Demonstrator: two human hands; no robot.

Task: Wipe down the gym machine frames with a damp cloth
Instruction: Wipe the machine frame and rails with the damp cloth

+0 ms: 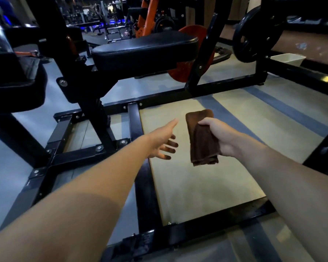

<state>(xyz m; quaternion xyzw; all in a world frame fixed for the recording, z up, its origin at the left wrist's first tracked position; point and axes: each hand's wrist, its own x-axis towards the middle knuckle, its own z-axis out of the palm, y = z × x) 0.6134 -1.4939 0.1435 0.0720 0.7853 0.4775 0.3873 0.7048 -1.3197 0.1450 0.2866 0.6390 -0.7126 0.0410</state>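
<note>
Holding a brown cloth above the machine base

Standing on a grey gym floor [17, 178] with pale beige panels, the black steel machine frame [146, 190] spreads low rails and bolted joints in front of the person. A black padded vinyl seat [144, 48] sits on an upright post of this frame. Behind it there are a round orange weight plate [191, 53] and a black round weight plate [254, 33]; a small white rectangular tub [288, 58] stands on the floor by the far rail. The back of the room is dim, with orange equipment and blue light.

The right hand [218, 137] grips a folded dark brown terry cloth [201, 137]; its fingers are curled around the upper part, and the cloth hangs down in the air, above a beige panel and not touching the frame. The left hand [163, 142] is just beside the cloth, apart from it, fingers straight and spread, holding nothing.
</note>
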